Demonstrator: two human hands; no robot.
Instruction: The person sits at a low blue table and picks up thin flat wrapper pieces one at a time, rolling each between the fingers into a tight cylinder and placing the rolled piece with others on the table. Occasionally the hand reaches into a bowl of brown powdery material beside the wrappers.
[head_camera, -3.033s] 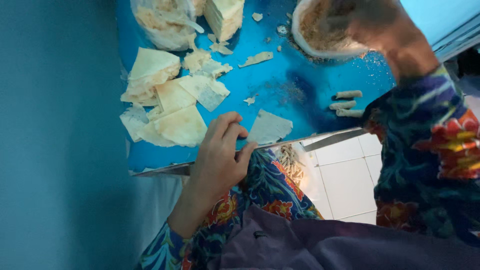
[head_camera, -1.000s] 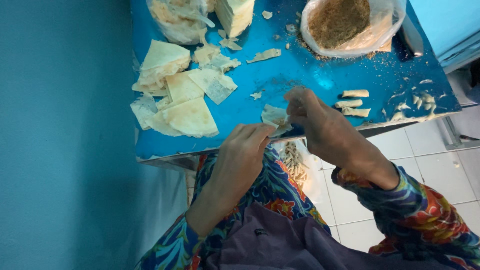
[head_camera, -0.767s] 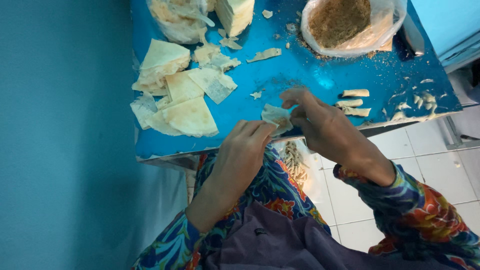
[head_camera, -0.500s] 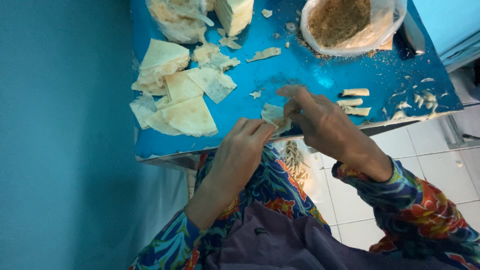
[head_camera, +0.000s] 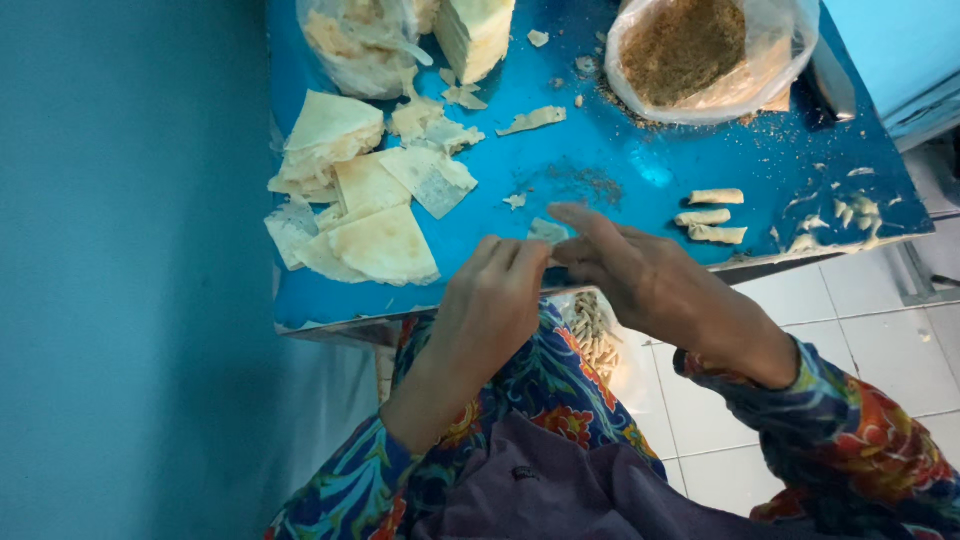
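Note:
My left hand (head_camera: 490, 300) and my right hand (head_camera: 640, 275) meet over the near edge of a blue table (head_camera: 620, 170), both pinching a small pale pastry sheet (head_camera: 546, 232) between their fingertips. The sheet is mostly hidden by my fingers. To the left lies a pile of triangular pastry sheets (head_camera: 365, 215). A clear bag of brown crumbly filling (head_camera: 700, 50) stands at the far right of the table. Three finished small rolls (head_camera: 712, 215) lie to the right of my right hand.
A clear bag with pale pastry (head_camera: 355, 45) and a stacked block of sheets (head_camera: 478, 32) sit at the table's far edge. More small rolls (head_camera: 592, 335) lie in a container on my lap below the table. White floor tiles (head_camera: 870, 320) show at right, a teal wall at left.
Three seconds ago my right hand was at the filling bag; it came down to join my left hand. Both hands have since closed in around the small sheet near the table edge.

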